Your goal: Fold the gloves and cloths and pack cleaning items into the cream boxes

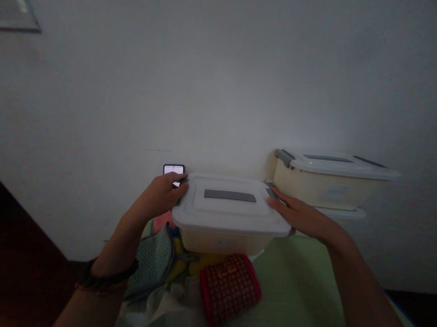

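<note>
Forearms (358, 283) are reaching in nearest the lens. Left hand (160, 194) and right hand (300, 214) are gripping the lidded box (230, 215) at opposite ends, over the gray clips (270, 188). Box is sitting or hovering by the wall (222, 85) (can't tell, underside's hidden). Looking like stiff, slightly slick plastic, weight unclear; end rims are offering the safest hold. Phone (174, 170) is showing behind left hand, red pouch (230, 288) lying in front, second box (312, 188) standing to the right.
</note>
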The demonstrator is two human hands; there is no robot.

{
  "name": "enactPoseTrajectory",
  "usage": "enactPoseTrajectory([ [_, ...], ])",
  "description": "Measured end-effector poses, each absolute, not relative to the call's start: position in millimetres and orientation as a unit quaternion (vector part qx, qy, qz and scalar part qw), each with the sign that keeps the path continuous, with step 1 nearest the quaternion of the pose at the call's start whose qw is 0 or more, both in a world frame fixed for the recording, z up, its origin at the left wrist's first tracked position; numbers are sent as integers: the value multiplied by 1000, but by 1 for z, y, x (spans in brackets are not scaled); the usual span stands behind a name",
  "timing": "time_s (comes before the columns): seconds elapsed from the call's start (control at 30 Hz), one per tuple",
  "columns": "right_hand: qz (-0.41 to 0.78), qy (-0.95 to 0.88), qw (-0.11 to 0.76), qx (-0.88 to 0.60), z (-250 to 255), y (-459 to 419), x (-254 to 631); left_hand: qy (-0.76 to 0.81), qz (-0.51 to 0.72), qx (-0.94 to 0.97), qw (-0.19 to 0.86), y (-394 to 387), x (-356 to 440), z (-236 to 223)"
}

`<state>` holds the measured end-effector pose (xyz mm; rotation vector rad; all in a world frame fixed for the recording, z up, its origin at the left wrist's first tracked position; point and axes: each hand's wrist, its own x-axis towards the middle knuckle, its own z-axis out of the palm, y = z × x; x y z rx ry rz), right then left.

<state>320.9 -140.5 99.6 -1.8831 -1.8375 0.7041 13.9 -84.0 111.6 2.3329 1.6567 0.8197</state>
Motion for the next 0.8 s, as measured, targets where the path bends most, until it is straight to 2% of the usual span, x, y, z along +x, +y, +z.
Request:
enactPoseTrajectory([
  [0.2,253,-649,209,-686,95,-138,328,540,295,779,119,-77,9,109],
  [0.43,192,-678,218,-676,91,-135,330,535,315,778,100,-71,11,103],
  [0.6,182,-666,267,-672,101,-138,320,544,418,700,199,-75,15,105],
  [0.8,234,-636,355,-644,115,-151,313,537,418,670,297,-84,10,116],
])
